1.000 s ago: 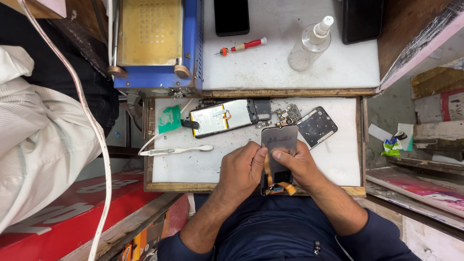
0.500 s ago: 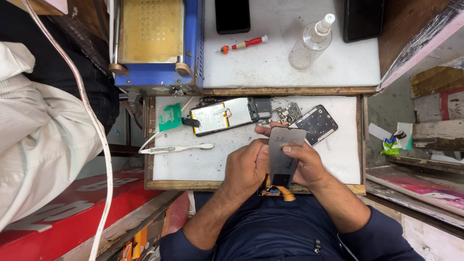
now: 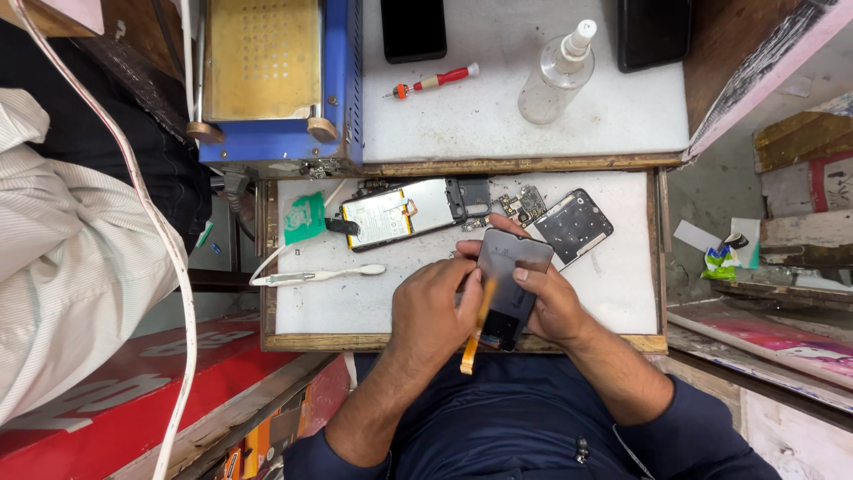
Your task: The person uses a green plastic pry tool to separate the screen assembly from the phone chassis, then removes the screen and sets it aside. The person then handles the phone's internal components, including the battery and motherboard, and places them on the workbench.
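The phone screen panel (image 3: 508, 286) is a dark grey rectangle with rounded corners and a dull sheen, held over the near edge of the white work tray (image 3: 355, 307), just in front of the opened phone body (image 3: 404, 212). An orange flex strip (image 3: 475, 331) hangs from it toward the person. The left hand (image 3: 433, 307) closes round the panel's left edge, fingers curled onto its face; the right hand (image 3: 549, 302) pinches the right edge, thumb on top. Both hands cover the panel's long sides, and its lower end is dark and hard to read. Right of the phone body lies a back cover (image 3: 573, 224), partly behind the panel.
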A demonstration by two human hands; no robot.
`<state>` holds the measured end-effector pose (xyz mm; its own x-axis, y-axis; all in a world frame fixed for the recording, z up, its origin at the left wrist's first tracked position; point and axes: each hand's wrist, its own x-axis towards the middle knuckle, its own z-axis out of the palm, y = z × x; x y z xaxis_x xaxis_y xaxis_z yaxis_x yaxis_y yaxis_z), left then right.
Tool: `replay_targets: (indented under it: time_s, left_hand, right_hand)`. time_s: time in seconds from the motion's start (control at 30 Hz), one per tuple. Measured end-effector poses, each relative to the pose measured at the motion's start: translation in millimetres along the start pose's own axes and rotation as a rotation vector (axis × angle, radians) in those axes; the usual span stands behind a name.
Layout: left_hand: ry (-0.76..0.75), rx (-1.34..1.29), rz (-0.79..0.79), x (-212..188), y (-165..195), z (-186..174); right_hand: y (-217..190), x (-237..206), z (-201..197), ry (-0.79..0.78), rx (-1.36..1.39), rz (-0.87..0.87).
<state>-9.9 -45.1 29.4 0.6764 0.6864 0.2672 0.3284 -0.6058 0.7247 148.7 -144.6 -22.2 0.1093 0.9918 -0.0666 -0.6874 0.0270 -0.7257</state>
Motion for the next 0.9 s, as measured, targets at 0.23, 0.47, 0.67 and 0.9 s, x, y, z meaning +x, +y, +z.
replay_targets:
  time_s: [0.23, 0.47, 0.67, 0.9]
  left_hand:
    - [0.044, 0.129, 0.104, 5, -7, 4]
    - [-0.015, -0.221, -0.231, -3, -21, 1]
    - [-0.199, -0.713, -0.384, -13, -29, 19]
    - [-0.272, -1.187, -0.691, -13, -36, 33]
  right_hand:
    - [3, 1, -4, -0.026, 0.071, -0.031]
    - [3, 0, -8, 0.024, 0.178, -0.037]
    - [6, -1, -8, -0.029, 0.021, -0.022]
    - [8, -4, -11, 0.012, -0.039, 0.041]
